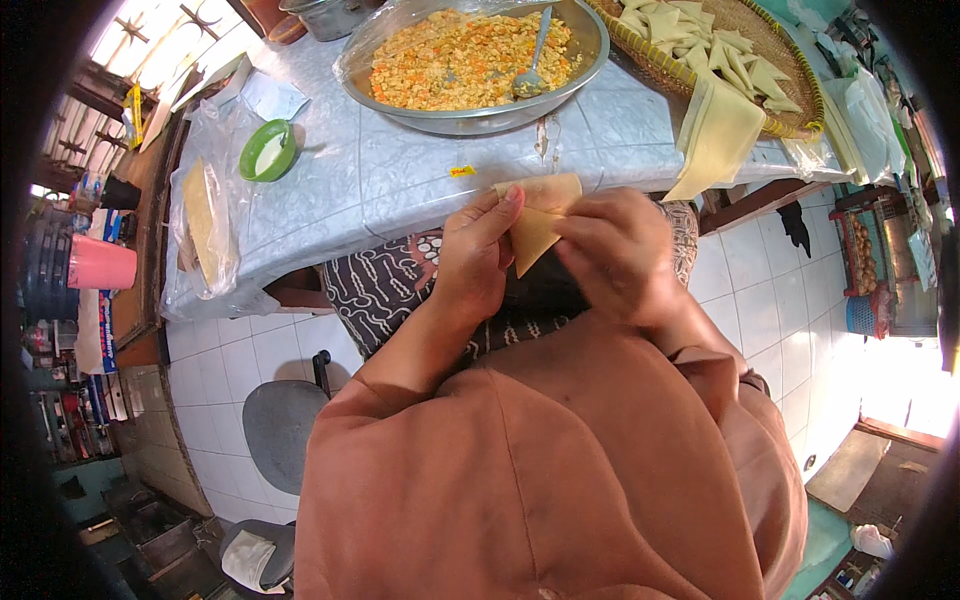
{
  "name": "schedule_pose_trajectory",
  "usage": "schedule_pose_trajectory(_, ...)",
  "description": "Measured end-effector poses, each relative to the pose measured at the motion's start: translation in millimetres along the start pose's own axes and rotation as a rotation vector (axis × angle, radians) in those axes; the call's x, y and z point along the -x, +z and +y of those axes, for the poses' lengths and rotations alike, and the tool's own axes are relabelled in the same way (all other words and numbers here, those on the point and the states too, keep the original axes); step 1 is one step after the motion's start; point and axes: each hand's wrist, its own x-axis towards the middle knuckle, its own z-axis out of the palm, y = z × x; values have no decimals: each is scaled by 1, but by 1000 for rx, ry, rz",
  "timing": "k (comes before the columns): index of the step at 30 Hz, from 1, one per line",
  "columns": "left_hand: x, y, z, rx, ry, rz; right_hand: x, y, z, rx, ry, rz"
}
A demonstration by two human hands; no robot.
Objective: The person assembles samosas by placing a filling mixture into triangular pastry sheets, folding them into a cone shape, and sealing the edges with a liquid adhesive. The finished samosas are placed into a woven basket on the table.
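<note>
Over my lap, at the table's near edge, a pale pastry wrapper (538,232) is folded into a cone-like pocket with its point down. My left hand (474,252) grips its left side, thumb on the front and fingers behind. My right hand (628,255), slightly blurred, pinches its right edge. Whether anything lies inside the fold is hidden. Beyond my hands stands a steel basin (470,123) of crumbly yellow-orange filling (440,60), with a metal spoon (541,48) resting in it. A green bowl (258,172) holding a white paste sits to the left.
At the far right, a woven tray (816,110) carries several folded pastry triangles (678,28); loose wrapper sheets (722,125) hang over its near rim. A plastic-wrapped stack of sheets (207,215) lies at the table's left edge. A grey chair (285,435) stands on the tiled floor.
</note>
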Motion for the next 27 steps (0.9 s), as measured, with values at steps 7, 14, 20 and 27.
schedule_pose_trajectory(7, 3, 1, -3, 185, -63, 28, 1, 30, -7, 76, 7, -76)
schedule_pose_trajectory(14, -8, -23, -21, 257, -110, -75, 6, 28, -9, 196, 18, -131)
schedule_pose_trajectory(20, -9, -27, -23, 361, -229, 12, 7, 24, -13, 172, 25, -272)
schedule_pose_trajectory(27, -3, -17, -17, 398, -180, -41, 4, 19, -9, -20, 78, -250)
